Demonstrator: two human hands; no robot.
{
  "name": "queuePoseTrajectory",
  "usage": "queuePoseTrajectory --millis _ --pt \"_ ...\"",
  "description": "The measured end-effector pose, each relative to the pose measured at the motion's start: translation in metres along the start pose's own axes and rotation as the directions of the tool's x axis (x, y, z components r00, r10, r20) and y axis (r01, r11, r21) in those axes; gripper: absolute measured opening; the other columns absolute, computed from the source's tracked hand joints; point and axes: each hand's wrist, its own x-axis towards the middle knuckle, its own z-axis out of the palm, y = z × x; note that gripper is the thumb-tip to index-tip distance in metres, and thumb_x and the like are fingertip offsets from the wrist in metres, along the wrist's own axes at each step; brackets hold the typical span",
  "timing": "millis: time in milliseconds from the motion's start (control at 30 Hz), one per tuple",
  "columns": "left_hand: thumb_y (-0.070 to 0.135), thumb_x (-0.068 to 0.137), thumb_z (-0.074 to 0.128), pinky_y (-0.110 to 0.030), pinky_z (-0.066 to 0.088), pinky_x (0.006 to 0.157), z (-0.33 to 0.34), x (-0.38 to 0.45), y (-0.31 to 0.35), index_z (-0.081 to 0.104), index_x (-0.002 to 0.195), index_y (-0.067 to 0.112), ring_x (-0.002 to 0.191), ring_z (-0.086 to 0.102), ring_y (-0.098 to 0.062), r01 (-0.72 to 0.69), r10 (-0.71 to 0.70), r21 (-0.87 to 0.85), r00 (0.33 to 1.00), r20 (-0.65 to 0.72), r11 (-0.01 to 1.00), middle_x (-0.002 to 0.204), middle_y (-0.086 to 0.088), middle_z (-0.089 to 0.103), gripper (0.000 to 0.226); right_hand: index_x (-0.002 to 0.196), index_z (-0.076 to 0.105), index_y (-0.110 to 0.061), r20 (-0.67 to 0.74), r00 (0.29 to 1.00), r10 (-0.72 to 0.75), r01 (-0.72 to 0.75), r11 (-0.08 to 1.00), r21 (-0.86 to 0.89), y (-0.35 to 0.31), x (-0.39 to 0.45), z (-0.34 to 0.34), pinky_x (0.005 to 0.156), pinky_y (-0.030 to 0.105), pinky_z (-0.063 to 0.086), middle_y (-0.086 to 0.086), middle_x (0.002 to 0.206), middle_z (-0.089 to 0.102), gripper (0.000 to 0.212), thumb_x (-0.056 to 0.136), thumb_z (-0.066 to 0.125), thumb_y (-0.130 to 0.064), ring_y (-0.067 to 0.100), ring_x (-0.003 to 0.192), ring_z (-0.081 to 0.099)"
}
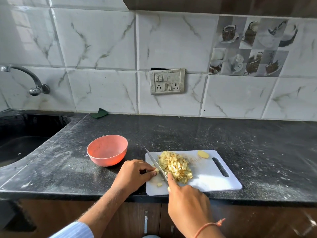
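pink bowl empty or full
Empty: the pink bowl shows a bare inside; the diced pieces all lie on the cutting board.

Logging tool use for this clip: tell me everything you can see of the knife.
The knife has a long, narrow grey metal blade tapering to a point; its handle is hidden inside the right hand, whose index finger lies along the spine. The blade runs diagonally over the left part of the white cutting board, tip toward the back left. The diced yellow pile lies against its right side; the left hand pinches a small piece at its left.
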Motion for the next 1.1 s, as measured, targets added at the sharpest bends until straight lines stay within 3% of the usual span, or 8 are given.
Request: queuePoseTrajectory --millis 133,233,367,567,733,967,1100 --pt "0.042 0.083 0.089 -0.018 0.056 0.082 0.001 0.0 0.0 0.085 0.098 0.037 0.094 0.068 0.007 0.019 -0.018 -0.021 1.0 0.009 1.0 0.093 0.03 0.075 0.016 0.166 0.006 -0.034 -0.06 0.998 -0.006 0.006 1.0 0.009 0.011 -0.002 0.003 0.076 0.04 0.056 0.005 0.104 0.072 0.063 0.111 0.035 -0.031 0.025 0.092 0.071" --pt "0.041 0.084 0.089 -0.021 0.058 0.084 0.0 0.0 -0.001 0.086 0.101 0.036 0.094 0.069 0.008 0.035 -0.034 -0.05 0.999 0.022 0.998 0.097 0.028 0.076 0.018 0.166 0.018 -0.034 -0.086 0.996 0.008 -0.002 0.998 0.069 0.01 0.004 0.001 0.077 0.038 0.055 0.003 0.105 0.074 0.056 0.112 0.034 -0.036 0.023 0.098 0.071" --pt "0.046 0.083 0.088 -0.011 0.053 0.089 -0.002 -0.001 0.0 0.085 0.104 0.033 0.098 0.067 0.014 0.044 -0.043 -0.04 0.999 0.02 0.998 0.095 0.035 0.07 0.026 0.163 0.027 -0.036 -0.129 0.991 0.038 -0.017 0.986 0.165 0.009 0.007 -0.001 0.075 0.032 0.051 0.001 0.109 0.074 0.053 0.111 0.035 -0.04 0.021 0.101 0.07" --pt "0.042 0.083 0.09 -0.013 0.055 0.086 -0.002 -0.001 0.001 0.086 0.099 0.032 0.095 0.069 0.012 0.091 -0.091 -0.078 0.996 0.013 0.993 0.095 0.028 0.077 0.02 0.164 0.026 -0.037 -0.178 0.983 0.041 -0.001 0.976 0.217 0.005 0.002 -0.005 0.065 0.026 0.047 -0.002 0.104 0.075 0.054 0.111 0.037 -0.041 0.014 0.083 0.065" --pt "0.036 0.081 0.092 -0.021 0.059 0.081 0.001 0.0 0.001 0.087 0.092 0.032 0.088 0.072 0.006 0.09 -0.089 -0.124 0.996 0.014 0.988 0.089 0.026 0.077 0.013 0.164 0.026 -0.034 -0.159 0.987 0.007 0.03 0.973 0.228 -0.002 -0.001 -0.001 0.072 0.027 0.055 -0.005 0.106 0.073 0.055 0.11 0.038 -0.041 0.014 0.092 0.069" --pt "0.037 0.082 0.091 -0.029 0.061 0.077 0.005 0.001 -0.008 0.087 0.094 0.034 0.085 0.073 0.001 0.088 -0.085 -0.129 0.996 0.023 0.988 0.088 0.024 0.076 0.014 0.165 0.018 -0.031 -0.098 0.995 0.012 -0.004 0.997 0.083 -0.02 0.012 0.008 0.071 0.036 0.056 0.004 0.096 0.071 0.061 0.109 0.039 -0.025 0.024 0.08 0.065" --pt "0.036 0.084 0.089 -0.031 0.06 0.076 0.005 0.002 -0.008 0.086 0.095 0.036 0.085 0.073 -0.001 0.061 -0.058 -0.111 0.998 0.035 0.992 0.089 0.025 0.076 0.011 0.167 0.009 -0.029 -0.05 0.999 -0.02 0.02 1.0 0.001 -0.023 0.021 0.01 0.081 0.041 0.055 0.011 0.109 0.071 0.064 0.109 0.036 -0.02 0.03 0.095 0.069"
